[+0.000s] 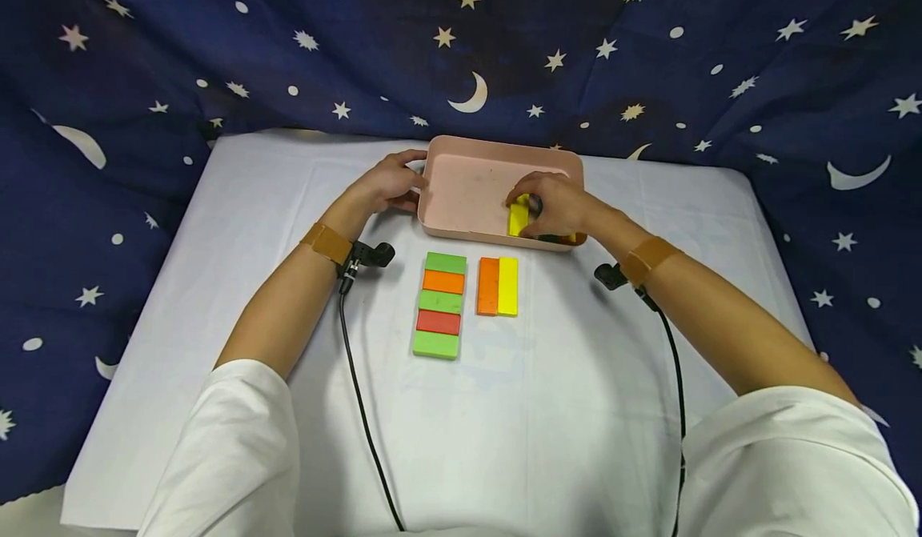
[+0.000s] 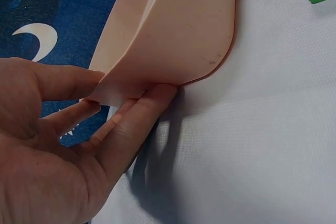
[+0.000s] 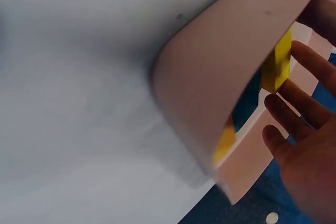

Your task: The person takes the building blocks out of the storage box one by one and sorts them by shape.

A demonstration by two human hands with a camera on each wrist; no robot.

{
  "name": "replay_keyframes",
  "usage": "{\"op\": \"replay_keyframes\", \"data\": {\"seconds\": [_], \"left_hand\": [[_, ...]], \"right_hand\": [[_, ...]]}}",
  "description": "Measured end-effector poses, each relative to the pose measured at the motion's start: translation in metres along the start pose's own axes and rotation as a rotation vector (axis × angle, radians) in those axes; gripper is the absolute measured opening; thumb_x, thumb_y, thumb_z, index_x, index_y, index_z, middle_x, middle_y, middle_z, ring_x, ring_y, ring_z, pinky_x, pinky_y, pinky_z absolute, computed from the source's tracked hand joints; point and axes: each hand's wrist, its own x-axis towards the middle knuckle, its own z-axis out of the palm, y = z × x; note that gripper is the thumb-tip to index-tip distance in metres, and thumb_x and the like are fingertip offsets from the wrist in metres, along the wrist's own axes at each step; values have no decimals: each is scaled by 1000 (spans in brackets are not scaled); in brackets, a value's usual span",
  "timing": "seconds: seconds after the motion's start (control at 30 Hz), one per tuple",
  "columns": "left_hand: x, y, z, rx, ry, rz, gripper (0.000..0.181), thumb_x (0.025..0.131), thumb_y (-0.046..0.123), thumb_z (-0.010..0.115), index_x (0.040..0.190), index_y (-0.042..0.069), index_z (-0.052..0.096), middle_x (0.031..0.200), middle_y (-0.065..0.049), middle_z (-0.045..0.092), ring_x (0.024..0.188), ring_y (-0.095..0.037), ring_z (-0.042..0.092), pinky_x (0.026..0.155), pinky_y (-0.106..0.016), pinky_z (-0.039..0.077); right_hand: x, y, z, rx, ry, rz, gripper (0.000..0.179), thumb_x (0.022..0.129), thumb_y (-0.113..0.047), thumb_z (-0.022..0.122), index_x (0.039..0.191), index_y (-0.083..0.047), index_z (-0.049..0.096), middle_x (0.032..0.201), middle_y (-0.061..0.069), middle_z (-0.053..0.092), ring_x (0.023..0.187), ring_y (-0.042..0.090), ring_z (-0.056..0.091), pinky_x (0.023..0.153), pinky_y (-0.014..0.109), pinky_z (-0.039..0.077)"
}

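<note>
A pink tray [image 1: 461,177] lies at the far side of the table. My left hand [image 1: 392,181] touches the outside of its left end wall with extended fingers; in the left wrist view, fingertips [image 2: 165,92] rest against that wall [image 2: 184,30]. Reaching into the tray's right part, my right hand [image 1: 558,205] pinches a yellow block [image 1: 518,218] between thumb and fingers. Beside it in the right wrist view, a dark blue-green block [image 3: 247,103] and a yellow-orange block [image 3: 226,142] show partly behind the tray wall.
In front of the tray, a column of green, orange and red blocks [image 1: 440,302] lies flat, edges together. To its right an orange block [image 1: 487,286] and a yellow block [image 1: 507,286] lie side by side. A starry dark blue cloth [image 1: 403,49] hangs behind the table.
</note>
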Motion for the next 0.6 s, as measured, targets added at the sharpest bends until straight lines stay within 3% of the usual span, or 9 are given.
{"op": "replay_keyframes", "data": {"seconds": [0.23,0.37,0.6], "left_hand": [[0,0,1,3,-1,-2,68,103,4,56,163,31,37,135,-17,60,79,-19,70,63,-30,61],[-1,0,1,6,-3,4,69,103,4,56,163,31,36,135,-18,60,82,-20,70,64,-30,62],[-2,0,0,-1,-4,-7,69,103,4,56,163,31,36,135,-17,60,82,-21,70,64,-30,61]], "right_hand": [[13,-12,2,44,-20,32,60,81,-17,90,136,-10,68,147,14,55,120,32,52,110,48,46],[15,-14,4,48,-17,35,62,80,-18,90,137,-8,67,147,16,52,115,32,52,101,44,48],[17,-17,7,36,-3,36,68,76,-18,91,138,-5,66,147,18,50,125,34,51,112,49,44]]}}
